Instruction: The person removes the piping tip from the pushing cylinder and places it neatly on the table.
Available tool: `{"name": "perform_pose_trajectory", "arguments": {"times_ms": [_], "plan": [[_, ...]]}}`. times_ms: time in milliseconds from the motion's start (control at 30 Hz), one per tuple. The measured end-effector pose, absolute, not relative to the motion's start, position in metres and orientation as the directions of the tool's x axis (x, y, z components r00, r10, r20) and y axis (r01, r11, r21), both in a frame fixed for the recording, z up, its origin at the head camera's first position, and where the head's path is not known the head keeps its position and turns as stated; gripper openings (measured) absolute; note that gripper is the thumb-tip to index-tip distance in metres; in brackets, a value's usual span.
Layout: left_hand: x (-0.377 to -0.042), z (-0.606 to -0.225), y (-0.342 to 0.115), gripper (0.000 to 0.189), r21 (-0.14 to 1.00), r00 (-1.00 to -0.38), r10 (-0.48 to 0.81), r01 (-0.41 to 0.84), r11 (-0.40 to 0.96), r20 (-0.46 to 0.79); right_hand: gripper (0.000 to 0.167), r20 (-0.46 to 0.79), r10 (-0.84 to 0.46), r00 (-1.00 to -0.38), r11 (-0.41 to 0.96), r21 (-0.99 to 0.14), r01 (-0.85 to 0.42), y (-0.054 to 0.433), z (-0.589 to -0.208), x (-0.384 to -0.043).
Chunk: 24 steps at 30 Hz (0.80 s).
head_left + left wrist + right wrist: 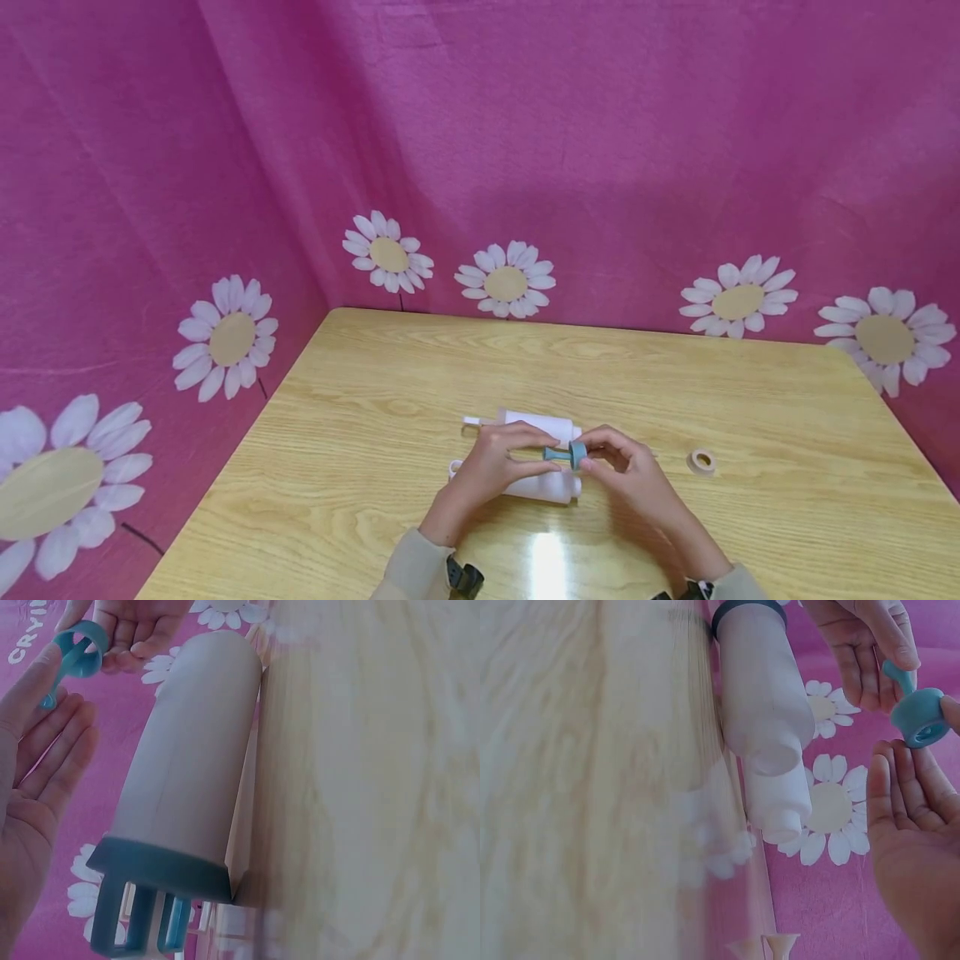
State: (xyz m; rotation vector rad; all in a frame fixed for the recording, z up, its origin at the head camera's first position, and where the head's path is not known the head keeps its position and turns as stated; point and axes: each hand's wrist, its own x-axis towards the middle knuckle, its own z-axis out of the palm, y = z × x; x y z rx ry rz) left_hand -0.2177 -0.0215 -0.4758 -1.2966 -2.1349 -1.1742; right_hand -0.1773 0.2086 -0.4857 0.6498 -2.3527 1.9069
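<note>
Between both hands is a teal plastic piece (577, 456), a round hollow cap with a narrow stem. The left hand (498, 461) holds the stem end between thumb and fingers. On the other side, the right hand (630, 471) pinches the round cap by its rim. In the right wrist view the cap's underside (930, 733) shows an opening. Below the hands two white bottles lie on their sides: the far bottle (536, 423) and the near bottle (546, 487), partly covered by the left hand. The near one has a teal end (161, 868) with a slotted loop.
A small beige ring (702, 462), like a tape roll, lies to the right of the right hand. The wooden table (360, 467) ends at a pink cloth (585, 125) with white daisies. A white piece (472, 421) sticks out left of the far bottle.
</note>
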Motion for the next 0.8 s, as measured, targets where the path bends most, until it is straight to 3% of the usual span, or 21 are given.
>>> {"name": "perform_pose_trajectory", "arguments": {"times_ms": [400, 633, 800], "plan": [[-0.220, -0.481, -0.023, 0.010, 0.627, -0.637, 0.505, 0.747, 0.221, 0.582, 0.023, 0.358, -0.255, -0.898, 0.142, -0.905, -0.401, 0.218, -0.486, -0.174], [-0.221, -0.484, -0.019, 0.009, 0.602, -0.628, 0.486, 0.764, 0.234, 0.608, 0.021, 0.443, -0.252, -0.860, 0.079, -0.877, -0.475, 0.226, -0.487, -0.169], [-0.219, -0.487, -0.015, 0.009, 0.605, -0.630, 0.479, 0.762, 0.231, 0.611, 0.022, 0.433, -0.227, -0.872, 0.101, -0.881, -0.463, 0.237, -0.490, -0.165]]}}
